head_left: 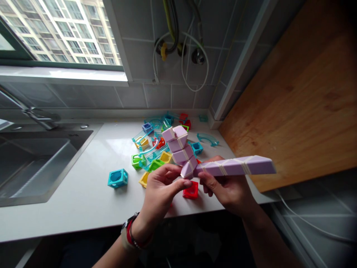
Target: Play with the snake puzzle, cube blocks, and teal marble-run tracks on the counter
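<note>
A lilac snake puzzle [234, 166] with pale seams is held up above the counter. Its right part runs straight, while its left part bends upward in stepped wedges. My left hand [164, 186], with a watch and red band at the wrist, pinches the puzzle near its bend. Around the straight part just right of the bend, my right hand [223, 188] is closed, thumb in front and some fingers hidden behind. Below, between both hands, a red cube frame [190, 190] sits on the counter.
Several coloured cube frames and clear blue track pieces [150, 149] lie behind the puzzle. A blue cube frame [118, 178] stands apart on the white counter [83, 201]. At left is a metal sink [52, 197] with a faucet [39, 116]; a wooden board [301, 93] leans at right.
</note>
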Demonstrator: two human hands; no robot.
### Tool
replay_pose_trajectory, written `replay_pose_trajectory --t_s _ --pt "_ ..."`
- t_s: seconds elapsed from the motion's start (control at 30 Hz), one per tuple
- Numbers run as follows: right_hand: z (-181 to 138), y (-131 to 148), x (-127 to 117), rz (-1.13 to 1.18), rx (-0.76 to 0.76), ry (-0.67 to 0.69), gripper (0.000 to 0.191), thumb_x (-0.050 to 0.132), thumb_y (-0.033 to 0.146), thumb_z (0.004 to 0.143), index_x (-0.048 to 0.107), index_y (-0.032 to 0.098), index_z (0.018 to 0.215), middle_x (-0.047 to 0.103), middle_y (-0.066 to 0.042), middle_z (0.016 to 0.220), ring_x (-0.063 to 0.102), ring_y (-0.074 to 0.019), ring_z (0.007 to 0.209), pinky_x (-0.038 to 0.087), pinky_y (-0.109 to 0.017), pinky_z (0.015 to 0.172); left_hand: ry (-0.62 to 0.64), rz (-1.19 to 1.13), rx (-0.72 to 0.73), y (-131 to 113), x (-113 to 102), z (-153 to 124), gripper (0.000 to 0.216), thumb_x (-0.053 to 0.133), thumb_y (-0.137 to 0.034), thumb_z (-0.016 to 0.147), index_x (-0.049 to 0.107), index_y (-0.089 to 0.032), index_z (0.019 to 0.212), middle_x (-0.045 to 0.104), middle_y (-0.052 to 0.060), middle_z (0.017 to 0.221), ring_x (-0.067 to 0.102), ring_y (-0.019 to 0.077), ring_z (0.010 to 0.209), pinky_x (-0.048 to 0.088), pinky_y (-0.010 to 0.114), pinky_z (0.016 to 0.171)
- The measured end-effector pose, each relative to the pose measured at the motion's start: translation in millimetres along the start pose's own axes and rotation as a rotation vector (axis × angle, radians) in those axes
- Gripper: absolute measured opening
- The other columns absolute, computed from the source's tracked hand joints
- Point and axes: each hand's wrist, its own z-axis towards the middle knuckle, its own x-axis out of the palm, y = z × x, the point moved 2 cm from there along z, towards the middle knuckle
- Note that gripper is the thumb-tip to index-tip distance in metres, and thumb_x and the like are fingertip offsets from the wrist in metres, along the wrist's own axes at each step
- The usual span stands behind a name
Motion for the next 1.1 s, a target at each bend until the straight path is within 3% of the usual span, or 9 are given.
replay_pose_trajectory --t_s 0.2,0.27,0.4,0.5,0.7,0.93,1.0,1.1 --pt "-1.2 -2.7 -5.5 -0.057 0.007 0.033 0.013 0.070 0.033 0.095 0.067 0.021 0.091 0.065 0.001 0.073 0.062 -0.0123 0.058 0.050 -0.022 0.053 0.018 0.002 0.005 4.7 -2.3 0.2 0.027 0.093 -0.016 0.069 0.069 -0.015 0.082 0.079 0.003 0.080 0.075 0.0140 0.073 0.062 0.023 0.071" --pt "-0.6 -4.9 -8.0 -0.067 -0.017 0.003 0.013 0.071 0.033 0.094 0.069 0.022 0.099 0.068 0.000 0.079 0.063 -0.0126 0.058 0.051 -0.023 0.052 0.000 -0.029 0.037 3.5 -1.4 -0.5 0.030 0.094 -0.015 0.066 0.068 -0.016 0.080 0.078 0.001 0.077 0.074 0.0129 0.071 0.063 0.023 0.073" --pt "3.1 -7.1 -13.9 -0.156 -0.195 -0.018 0.030 0.079 0.031 0.087 0.070 0.026 0.115 0.074 -0.006 0.106 0.073 -0.0210 0.083 0.061 -0.032 0.071 0.021 -0.079 -0.052 0.3 3.2 -2.3 0.026 0.092 -0.021 0.071 0.069 -0.016 0.083 0.078 0.001 0.078 0.076 0.0151 0.068 0.065 0.026 0.068" --pt "3.8 -8.0 -16.1 -0.202 -0.337 -0.003 0.024 0.082 0.028 0.084 0.072 0.029 0.106 0.077 -0.003 0.099 0.074 -0.0241 0.090 0.062 -0.036 0.080 0.041 -0.139 -0.058 -0.9 5.4 -3.5 0.027 0.094 -0.017 0.068 0.069 -0.016 0.080 0.078 0.000 0.077 0.076 0.0149 0.069 0.063 0.023 0.066" --pt "-2.0 -12.9 -7.8 -0.204 -0.297 -0.183 0.029 0.084 0.031 0.082 0.069 0.027 0.107 0.077 -0.004 0.096 0.076 -0.0240 0.084 0.063 -0.036 0.074 0.023 -0.184 0.021 3.8 8.7 -6.4 0.031 0.094 -0.009 0.063 0.065 -0.015 0.071 0.076 -0.002 0.072 0.073 0.0115 0.066 0.062 0.020 0.066" --pt "-16.1 -5.2 30.7 -0.063 -0.182 -0.472 0.030 0.085 0.035 0.081 0.063 0.024 0.099 0.075 -0.002 0.086 0.073 -0.0189 0.072 0.060 -0.029 0.064 -0.130 -0.072 0.231 4.8 12.9 -11.6 0.034 0.097 -0.011 0.058 0.065 -0.016 0.069 0.074 -0.002 0.070 0.072 0.0117 0.063 0.061 0.019 0.060" --pt "-17.3 -1.1 35.5 -0.090 -0.184 -0.446 0.034 0.080 0.038 0.085 0.065 0.023 0.111 0.077 -0.006 0.096 0.075 -0.0215 0.081 0.061 -0.031 0.070 -0.158 -0.065 0.286 6.9 9.6 -10.1 0.034 0.097 -0.012 0.058 0.065 -0.016 0.069 0.073 -0.003 0.070 0.072 0.0112 0.064 0.062 0.019 0.063" --pt "-13.6 3.8 34.3 -0.182 -0.257 -0.284 0.040 0.070 0.037 0.093 0.063 0.021 0.129 0.076 -0.010 0.107 0.075 -0.0236 0.090 0.063 -0.034 0.077 -0.199 -0.062 0.313 10.2 1.1 -5.7 0.033 0.095 -0.014 0.063 0.064 -0.017 0.073 0.074 -0.003 0.075 0.074 0.0130 0.073 0.064 0.024 0.074"
